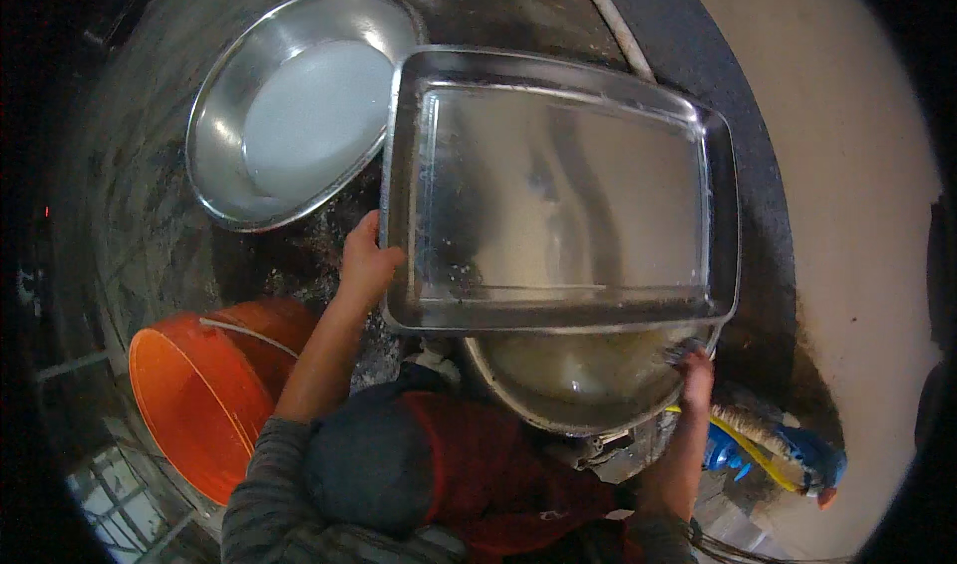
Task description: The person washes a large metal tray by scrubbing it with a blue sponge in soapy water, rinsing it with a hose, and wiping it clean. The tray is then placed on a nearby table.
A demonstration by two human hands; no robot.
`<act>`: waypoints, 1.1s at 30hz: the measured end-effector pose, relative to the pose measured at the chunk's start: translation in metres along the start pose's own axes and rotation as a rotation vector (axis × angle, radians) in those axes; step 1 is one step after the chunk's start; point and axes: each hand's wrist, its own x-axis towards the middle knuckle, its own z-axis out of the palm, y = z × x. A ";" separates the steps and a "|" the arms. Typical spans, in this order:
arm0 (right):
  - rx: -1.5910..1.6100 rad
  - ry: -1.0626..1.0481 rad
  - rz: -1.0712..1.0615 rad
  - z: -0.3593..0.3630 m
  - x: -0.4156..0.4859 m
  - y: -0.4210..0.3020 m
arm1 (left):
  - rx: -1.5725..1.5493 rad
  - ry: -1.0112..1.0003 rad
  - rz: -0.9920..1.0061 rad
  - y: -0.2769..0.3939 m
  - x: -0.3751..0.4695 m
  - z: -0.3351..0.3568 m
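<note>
My left hand (371, 259) grips the left edge of a rectangular metal tray (628, 205), thumb over the rim. The tray is tilted with its wet, shiny inside towards me. Just below its lower right corner, my right hand (699, 375) has its fingers closed on a grey scourer (682, 351), which looks like metal wool. Partly hidden under the tray is a round metal basin (516, 405) holding cloudy, yellowish water (598, 373). Whether my right hand also touches the tray or the basin's rim, I cannot tell.
Up and left on the dark, wet floor stands a metal basin (217, 145) with whitish liquid (321, 119). An orange bucket (258, 347) is beside my left forearm. A pale pipe or hose (617, 22) runs near the wall (845, 212). A yellow hose (755, 455) and blue objects lie right.
</note>
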 end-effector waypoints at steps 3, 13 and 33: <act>0.196 -0.041 -0.063 0.000 -0.024 -0.093 | -0.032 -0.028 0.009 -0.003 -0.009 -0.004; -0.666 -0.361 -0.500 0.267 0.029 -0.122 | 0.053 -0.151 -0.002 -0.008 -0.030 -0.008; -0.881 -0.590 -0.883 0.398 -0.074 -0.075 | -0.185 -0.105 -0.009 -0.029 -0.028 -0.003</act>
